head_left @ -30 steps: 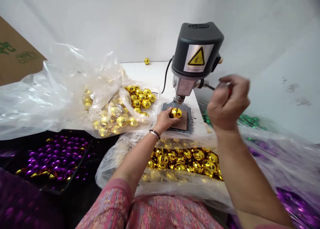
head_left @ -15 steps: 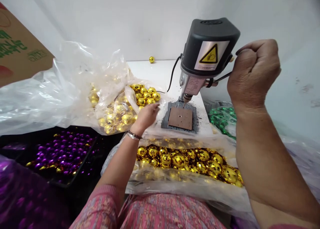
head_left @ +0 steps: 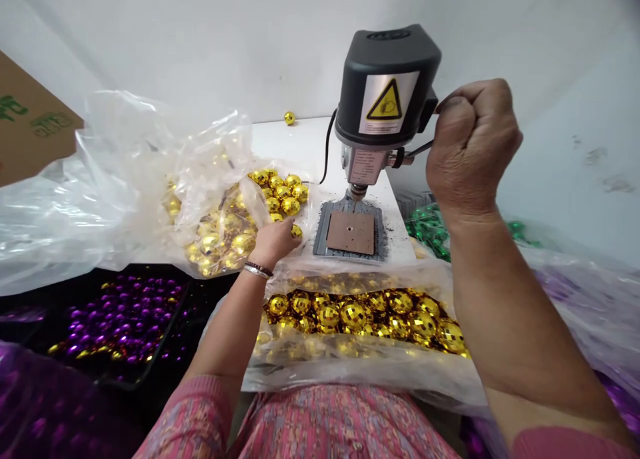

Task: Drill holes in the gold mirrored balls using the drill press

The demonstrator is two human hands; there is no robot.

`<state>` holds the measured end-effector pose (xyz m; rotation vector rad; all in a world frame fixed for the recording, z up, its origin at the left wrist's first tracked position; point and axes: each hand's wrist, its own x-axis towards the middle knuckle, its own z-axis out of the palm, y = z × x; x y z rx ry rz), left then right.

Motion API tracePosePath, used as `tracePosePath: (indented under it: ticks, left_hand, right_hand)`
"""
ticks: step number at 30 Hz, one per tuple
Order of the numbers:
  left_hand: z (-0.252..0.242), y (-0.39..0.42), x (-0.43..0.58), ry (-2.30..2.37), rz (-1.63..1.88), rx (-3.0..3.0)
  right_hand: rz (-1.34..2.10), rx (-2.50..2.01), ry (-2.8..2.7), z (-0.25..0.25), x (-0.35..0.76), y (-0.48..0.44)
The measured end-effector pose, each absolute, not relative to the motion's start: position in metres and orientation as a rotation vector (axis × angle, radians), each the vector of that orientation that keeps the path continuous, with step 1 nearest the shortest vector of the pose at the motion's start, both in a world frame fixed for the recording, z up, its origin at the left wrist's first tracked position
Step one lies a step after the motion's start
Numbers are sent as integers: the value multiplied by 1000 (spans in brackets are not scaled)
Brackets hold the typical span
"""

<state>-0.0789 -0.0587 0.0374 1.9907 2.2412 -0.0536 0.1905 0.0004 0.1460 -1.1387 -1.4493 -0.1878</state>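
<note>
Head view: a white desk (head_left: 300,142) runs under and behind the bench drill press (head_left: 370,135), all places here being taken from that machine. Left of it spreads a crumpled clear plastic bag (head_left: 115,179) with gold mirror-tiled balls (head_left: 281,191) showing at its mouth; in front lies a second plastic bag (head_left: 310,372), open over more gold balls (head_left: 355,315). A cardboard box (head_left: 37,122) stands far to the left, and a black tray (head_left: 169,329) of small purple balls (head_left: 125,309) sits left and forward; green balls (head_left: 427,232) lie just to the right. The right hand (head_left: 473,149), right of the drill press, has its fingers curled tight around the feed lever (head_left: 423,149). The left hand (head_left: 275,241), left of the press's base, has its fingers bent at one gold ball (head_left: 297,232); I cannot tell whether they pinch it or only touch it. A brown square plate (head_left: 353,240) with a small hole lies on the base, beneath the thin drill bit (head_left: 355,205). One loose gold ball (head_left: 289,118) rests behind and left, at the desk's back edge.
</note>
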Motion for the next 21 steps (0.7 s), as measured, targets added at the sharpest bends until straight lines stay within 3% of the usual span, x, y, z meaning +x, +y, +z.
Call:
tracePosePath:
  ticks: [4, 7, 12, 21]
  left_hand:
    - [45, -64, -76, 2270, 849, 1835]
    - [50, -64, -67, 1766, 1293, 1488]
    - [36, -56, -44, 1068, 1203, 860]
    - [23, -42, -24, 1116, 939, 779]
  right_hand:
    - [-170, -1180, -1452, 146, 187, -6]
    - [-143, -1218, -1454, 149, 185, -9]
    - [-14, -1332, -1429, 167, 180, -11]
    - [105, -1519, -1409, 200, 179, 29]
